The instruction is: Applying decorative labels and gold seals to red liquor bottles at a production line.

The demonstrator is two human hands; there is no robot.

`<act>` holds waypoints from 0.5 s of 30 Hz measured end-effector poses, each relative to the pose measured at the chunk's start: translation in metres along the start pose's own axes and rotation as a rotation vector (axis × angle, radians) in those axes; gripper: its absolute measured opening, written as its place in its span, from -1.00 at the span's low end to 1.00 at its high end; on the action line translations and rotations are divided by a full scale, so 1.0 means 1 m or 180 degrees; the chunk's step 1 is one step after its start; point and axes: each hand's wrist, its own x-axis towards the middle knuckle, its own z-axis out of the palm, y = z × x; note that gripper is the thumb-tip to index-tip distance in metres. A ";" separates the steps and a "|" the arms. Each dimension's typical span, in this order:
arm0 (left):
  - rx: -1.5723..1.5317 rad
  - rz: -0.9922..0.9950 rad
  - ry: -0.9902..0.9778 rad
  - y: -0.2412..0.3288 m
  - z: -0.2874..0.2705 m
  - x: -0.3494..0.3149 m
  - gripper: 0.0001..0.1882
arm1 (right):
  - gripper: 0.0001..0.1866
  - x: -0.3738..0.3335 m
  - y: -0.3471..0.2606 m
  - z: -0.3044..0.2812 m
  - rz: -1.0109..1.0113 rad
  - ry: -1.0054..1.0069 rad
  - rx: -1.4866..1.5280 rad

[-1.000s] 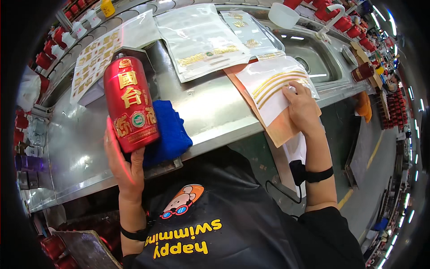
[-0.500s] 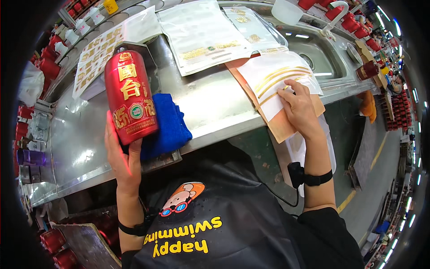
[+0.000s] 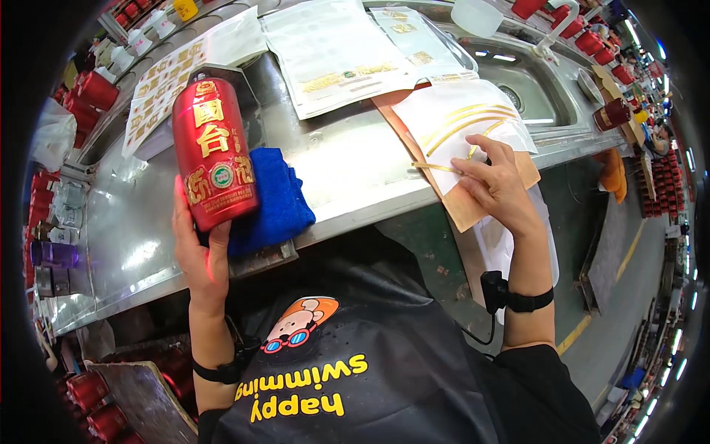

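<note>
A glossy red bottle [image 3: 216,166] with gold characters and a round green emblem leans back over the metal worktop, its base toward me. My left hand [image 3: 201,255] is closed on its lower end, thumb and fingers on either side. Between the fingertips of my right hand [image 3: 497,181] is a thin gold strip [image 3: 435,167], its free end pointing left. It is above a white sheet [image 3: 414,115] that carries several more curved gold strips [image 3: 467,117]. That sheet lies on a brown board [image 3: 467,213] overhanging the worktop's edge. A folded blue cloth [image 3: 279,198] sits beside the bottle.
Sheets of gold decals [image 3: 157,92] lie at the far left, with white sheets [image 3: 329,44] at the back middle. A sink [image 3: 538,92] with a white faucet [image 3: 547,46] is at the back right. Red bottles [image 3: 96,90] stand at the far left.
My right hand has turned slightly, and the gold strip in its fingers has lifted off the white sheet, its free end swinging left. My left hand and the bottle have barely shifted.
</note>
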 end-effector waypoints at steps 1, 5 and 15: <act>-0.0029 -0.0022 0.0010 0.000 0.000 0.001 -0.26 | -0.71 0.001 0.000 0.001 -0.0016 0.0002 0.0008; 0.0516 0.0081 -0.0080 0.005 -0.019 0.004 -0.26 | -0.89 0.009 -0.012 0.003 -0.0166 0.0159 0.0179; 0.1775 0.0938 0.0208 0.021 -0.022 0.000 -0.25 | -0.94 0.058 -0.109 -0.010 -0.0638 -0.0145 0.1081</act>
